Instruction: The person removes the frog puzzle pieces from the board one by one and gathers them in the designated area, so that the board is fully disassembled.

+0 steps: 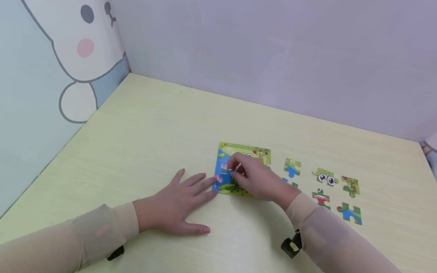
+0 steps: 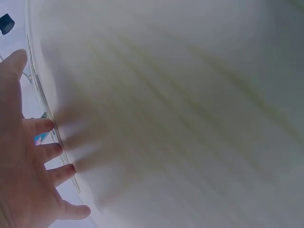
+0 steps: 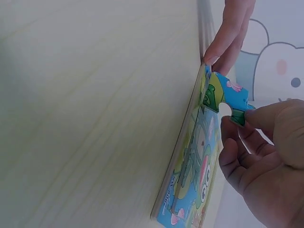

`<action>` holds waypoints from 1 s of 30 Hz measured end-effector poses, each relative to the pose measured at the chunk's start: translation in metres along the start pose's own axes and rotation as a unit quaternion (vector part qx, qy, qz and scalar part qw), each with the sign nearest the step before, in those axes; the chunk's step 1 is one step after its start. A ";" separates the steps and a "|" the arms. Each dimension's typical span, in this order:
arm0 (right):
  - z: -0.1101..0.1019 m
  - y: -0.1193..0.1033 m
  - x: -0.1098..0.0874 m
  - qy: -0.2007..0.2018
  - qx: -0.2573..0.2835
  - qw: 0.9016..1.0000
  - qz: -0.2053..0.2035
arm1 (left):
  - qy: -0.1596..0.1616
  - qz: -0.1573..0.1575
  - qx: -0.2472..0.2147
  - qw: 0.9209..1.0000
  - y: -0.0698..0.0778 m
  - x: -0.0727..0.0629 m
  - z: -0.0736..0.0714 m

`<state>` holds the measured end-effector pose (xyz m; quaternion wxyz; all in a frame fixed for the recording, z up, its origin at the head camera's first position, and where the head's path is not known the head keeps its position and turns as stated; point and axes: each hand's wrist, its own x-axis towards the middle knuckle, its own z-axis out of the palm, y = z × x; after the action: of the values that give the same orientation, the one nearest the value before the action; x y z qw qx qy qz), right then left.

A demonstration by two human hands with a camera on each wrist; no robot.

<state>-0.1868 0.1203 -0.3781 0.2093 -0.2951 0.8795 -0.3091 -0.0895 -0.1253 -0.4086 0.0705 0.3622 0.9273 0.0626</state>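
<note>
A square puzzle board with a printed frog picture lies on the table. Between thumb and fingertips, my right hand pinches a blue and green puzzle piece over the board's left part. In the right wrist view the piece stands tilted up, its lower end close to the board's corner. My left hand lies palm down with fingers spread; its fingertips are at the board's left edge. Much of the picture is hidden behind the right hand in the head view.
Several loose pieces sit right of the board: a blue and green one, one with eyes, one with a red mouth, and two at far right, upper and lower. A wall borders the table behind.
</note>
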 end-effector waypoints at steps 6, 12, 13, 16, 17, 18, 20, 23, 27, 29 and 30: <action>-0.010 0.004 -0.007 0.017 0.017 1.000 -0.004 | -0.003 -0.002 -0.007 1.000 0.000 0.000 0.001; -0.036 0.018 -0.034 0.026 0.049 0.998 0.023 | -0.002 -0.003 -0.011 1.000 0.000 0.001 0.002; -0.041 0.021 -0.040 0.025 0.052 0.998 0.032 | -0.001 -0.003 -0.011 1.000 0.000 0.001 0.002; -0.054 0.034 -0.059 0.024 0.045 0.997 0.052 | -0.001 -0.004 -0.010 1.000 -0.001 0.002 0.003; -0.057 0.038 -0.064 0.023 0.039 0.997 0.055 | -0.001 -0.005 -0.010 1.000 -0.001 0.002 0.003; -0.059 0.043 -0.070 0.021 0.033 0.997 0.060 | -0.002 -0.005 -0.010 1.000 -0.001 0.002 0.003; -0.063 0.050 -0.080 0.013 0.020 0.997 0.070 | -0.003 -0.006 -0.011 1.000 -0.001 0.002 0.003; -0.064 0.059 -0.093 -0.005 0.009 0.997 0.081 | -0.003 -0.007 -0.012 1.000 -0.002 0.001 0.002; -0.059 0.067 -0.103 -0.022 0.004 0.996 0.085 | -0.001 -0.007 -0.013 1.000 -0.002 0.001 0.002; -0.056 0.071 -0.107 -0.023 0.001 0.996 0.084 | -0.002 -0.007 -0.012 1.000 -0.002 0.001 0.001; -0.054 0.072 -0.108 -0.024 0.003 0.996 0.084 | -0.002 -0.008 -0.012 1.000 -0.002 0.001 0.001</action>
<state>-0.1647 0.2583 -0.3674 0.2563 -0.2271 0.8950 -0.2858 -0.0914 -0.1261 -0.4105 0.0774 0.3545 0.9290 0.0724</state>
